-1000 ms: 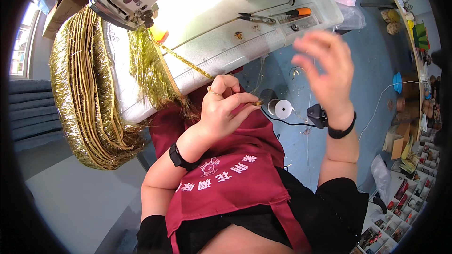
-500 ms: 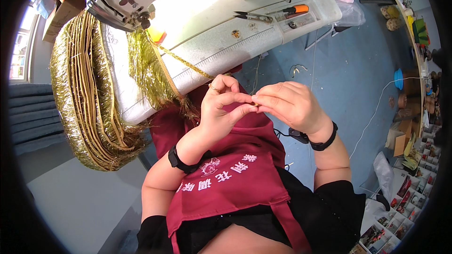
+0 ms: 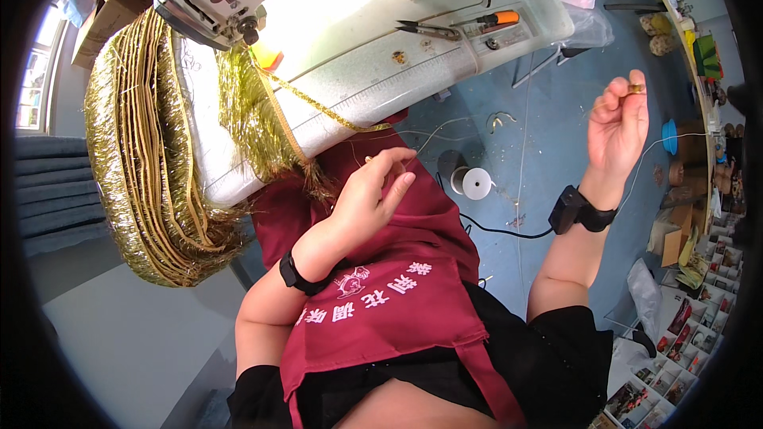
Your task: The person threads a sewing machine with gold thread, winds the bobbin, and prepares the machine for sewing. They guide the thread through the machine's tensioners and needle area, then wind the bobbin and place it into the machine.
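My left hand (image 3: 373,195) is over my lap, just below the near edge of the sewing machine bed (image 3: 381,79). Its index finger and thumb are apart with nothing visible between them; a ring shows on a finger. The loose end of a narrow gold trim (image 3: 326,111) lies just beyond it, running back to the gold tinsel fringe (image 3: 253,115) under the machine head (image 3: 211,0). Raised at the right, my right hand (image 3: 616,131) has curled fingers, with a small gold piece (image 3: 636,89) at the fingertips, too small to identify.
A thick folded bundle of tinsel fringe (image 3: 143,159) hangs at the left. Snips (image 3: 429,29) and an orange-handled tool (image 3: 501,17) rest on the bed. A white spool (image 3: 476,183) stands on the floor, and compartment trays (image 3: 675,357) line the right side.
My hands have come apart. The right one has swung far right and up with the small gold piece; the left has dropped slightly and loosened its pinch. The spool has come into view.
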Tool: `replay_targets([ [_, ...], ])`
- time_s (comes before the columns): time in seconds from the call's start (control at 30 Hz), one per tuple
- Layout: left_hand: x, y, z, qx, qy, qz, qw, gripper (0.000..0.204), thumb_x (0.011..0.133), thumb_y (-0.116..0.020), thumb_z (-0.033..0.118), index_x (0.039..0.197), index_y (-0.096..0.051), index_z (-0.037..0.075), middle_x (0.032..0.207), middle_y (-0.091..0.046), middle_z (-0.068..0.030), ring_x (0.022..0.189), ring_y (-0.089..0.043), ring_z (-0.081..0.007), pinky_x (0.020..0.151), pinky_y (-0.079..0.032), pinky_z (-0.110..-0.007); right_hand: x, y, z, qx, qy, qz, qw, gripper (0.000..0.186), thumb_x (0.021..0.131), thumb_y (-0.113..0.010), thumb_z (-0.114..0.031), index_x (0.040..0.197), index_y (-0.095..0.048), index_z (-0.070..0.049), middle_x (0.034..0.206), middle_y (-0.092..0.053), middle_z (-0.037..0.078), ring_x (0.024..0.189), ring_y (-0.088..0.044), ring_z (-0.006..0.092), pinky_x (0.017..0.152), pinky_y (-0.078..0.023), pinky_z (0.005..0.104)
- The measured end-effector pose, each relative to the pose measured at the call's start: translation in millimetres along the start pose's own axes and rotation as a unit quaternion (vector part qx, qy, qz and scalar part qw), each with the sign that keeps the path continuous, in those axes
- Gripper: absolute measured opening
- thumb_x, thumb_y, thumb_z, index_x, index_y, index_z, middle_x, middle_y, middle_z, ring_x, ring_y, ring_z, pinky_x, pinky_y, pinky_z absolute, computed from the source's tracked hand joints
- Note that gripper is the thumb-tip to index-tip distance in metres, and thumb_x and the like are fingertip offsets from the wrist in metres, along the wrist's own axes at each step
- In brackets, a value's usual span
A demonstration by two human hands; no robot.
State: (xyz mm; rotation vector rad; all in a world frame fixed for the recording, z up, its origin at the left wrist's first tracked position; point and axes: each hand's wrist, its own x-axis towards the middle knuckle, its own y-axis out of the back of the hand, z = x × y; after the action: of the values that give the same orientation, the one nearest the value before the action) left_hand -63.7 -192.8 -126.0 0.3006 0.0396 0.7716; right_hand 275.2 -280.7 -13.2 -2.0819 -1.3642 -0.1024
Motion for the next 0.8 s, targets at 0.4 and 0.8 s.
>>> replay_targets([
  [0.4, -3, -4, 0, 0.139, -0.108, -0.125, 0.976, 0.027, 0.089, -0.07, 0.009, 0.115, -0.065, 0.005, 0.097, -0.067, -0.0144, 0.09, -0.065, -0.0345, 0.08, -0.053, -0.044, 14, -20, 2, -0.085, 0.007, -0.042, 0.995, 0.029, 0.107, -0.055, -0.024, 0.126, -0.05, -0.003, 0.106, -0.071, 0.015, 0.088, -0.07, 0.0186, 0.075, -0.056, 0.0274],
  [0.8, -5, -1, 2, 0.161, -0.094, -0.147, 0.972, 0.022, 0.091, -0.069, 0.011, 0.112, -0.066, 0.004, 0.095, -0.067, -0.0144, 0.09, -0.065, -0.0351, 0.081, -0.054, -0.044, 124, -21, -3, -0.196, 0.06, -0.033, 0.978, 0.027, 0.105, -0.06, -0.017, 0.122, -0.059, 0.003, 0.112, -0.072, 0.02, 0.099, -0.072, 0.0243, 0.089, -0.057, 0.0313],
])
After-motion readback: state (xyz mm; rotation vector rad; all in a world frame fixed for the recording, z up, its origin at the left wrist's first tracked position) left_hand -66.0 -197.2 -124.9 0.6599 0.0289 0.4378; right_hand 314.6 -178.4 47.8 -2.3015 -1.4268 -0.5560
